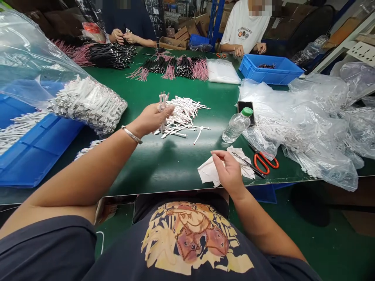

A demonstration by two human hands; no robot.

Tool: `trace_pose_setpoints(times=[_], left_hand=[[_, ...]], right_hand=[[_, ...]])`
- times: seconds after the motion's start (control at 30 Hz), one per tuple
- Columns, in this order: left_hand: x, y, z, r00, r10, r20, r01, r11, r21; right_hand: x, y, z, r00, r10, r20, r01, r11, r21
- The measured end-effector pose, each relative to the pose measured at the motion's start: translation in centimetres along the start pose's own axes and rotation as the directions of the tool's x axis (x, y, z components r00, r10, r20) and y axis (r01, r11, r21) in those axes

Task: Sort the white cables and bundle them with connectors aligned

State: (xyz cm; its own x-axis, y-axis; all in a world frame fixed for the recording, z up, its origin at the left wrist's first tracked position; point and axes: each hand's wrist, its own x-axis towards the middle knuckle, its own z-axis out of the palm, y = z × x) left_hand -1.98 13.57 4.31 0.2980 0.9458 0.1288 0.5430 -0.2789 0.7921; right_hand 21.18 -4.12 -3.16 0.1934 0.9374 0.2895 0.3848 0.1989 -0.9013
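My left hand point(152, 118) is raised over the green table point(164, 164) and closed round a small upright bundle of white cable pieces point(163, 102). Just beyond it lies a loose pile of the same white cable pieces point(184, 113). My right hand point(230, 171) rests near the table's front edge on a sheet of white paper point(209, 171). Its fingers are curled together in a pinch, and what they hold is too small to see. Red-handled scissors point(263, 160) lie just right of that hand.
A clear bottle with a green cap point(237, 125) lies beside a dark phone point(245, 106). Bags of white cable pieces point(88, 103) and crumpled plastic point(316, 128) flank the middle. Blue trays sit left point(35, 152) and far right point(271, 69). Two people work opposite.
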Motion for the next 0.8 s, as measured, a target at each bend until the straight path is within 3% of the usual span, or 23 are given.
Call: trace_pose_setpoints(times=[0.03,0.1,0.2,0.27,0.33,0.5,0.57,0.63,0.7,0.73,0.8], left_hand=[[-0.8,0.5,0.5,1.0,-0.013,-0.022,0.01,0.992,-0.124],[-2.6,1.3,2.0,0.997,-0.058,-0.054,0.037,0.941,-0.336],[-4.6,2.1,4.5,0.983,-0.098,-0.153,0.002,0.85,-0.527],[-5.5,2.3,5.9,0.97,-0.105,-0.221,-0.047,0.806,-0.591],[-6.0,2.3,6.7,0.959,-0.08,-0.272,-0.101,0.799,-0.593],[-6.8,1.7,6.8,0.95,-0.005,-0.313,-0.139,0.889,-0.436],[-6.9,1.1,6.6,0.961,0.046,-0.273,-0.144,0.926,-0.349],[-7.0,0.4,6.4,0.975,0.088,-0.204,-0.149,0.939,-0.31],[-6.9,-0.3,6.1,0.984,0.112,-0.141,-0.152,0.937,-0.315],[-6.9,-0.6,6.0,0.986,0.123,-0.11,-0.153,0.934,-0.324],[-6.9,-1.1,5.9,0.989,0.14,-0.047,-0.147,0.93,-0.338]], right_hand=[[0.6,-0.8,0.9,0.996,0.08,0.034,-0.085,0.982,0.167],[2.3,-2.1,3.4,0.961,0.24,0.135,-0.275,0.838,0.471],[5.1,-3.4,7.6,0.806,0.452,0.382,-0.582,0.49,0.649],[6.7,-3.8,10.0,0.736,0.423,0.529,-0.669,0.333,0.665],[7.8,-3.9,11.8,0.738,0.391,0.55,-0.662,0.258,0.704],[8.4,-3.7,13.4,0.784,0.285,0.552,-0.615,0.234,0.753],[8.0,-3.3,13.4,0.773,0.301,0.559,-0.627,0.226,0.745],[7.7,-2.9,13.1,0.733,0.342,0.588,-0.67,0.217,0.71],[7.7,-2.6,12.5,0.709,0.386,0.59,-0.698,0.265,0.666],[7.9,-2.4,12.2,0.722,0.406,0.561,-0.687,0.317,0.654],[8.7,-2.1,11.3,0.79,0.422,0.445,-0.607,0.436,0.664]])
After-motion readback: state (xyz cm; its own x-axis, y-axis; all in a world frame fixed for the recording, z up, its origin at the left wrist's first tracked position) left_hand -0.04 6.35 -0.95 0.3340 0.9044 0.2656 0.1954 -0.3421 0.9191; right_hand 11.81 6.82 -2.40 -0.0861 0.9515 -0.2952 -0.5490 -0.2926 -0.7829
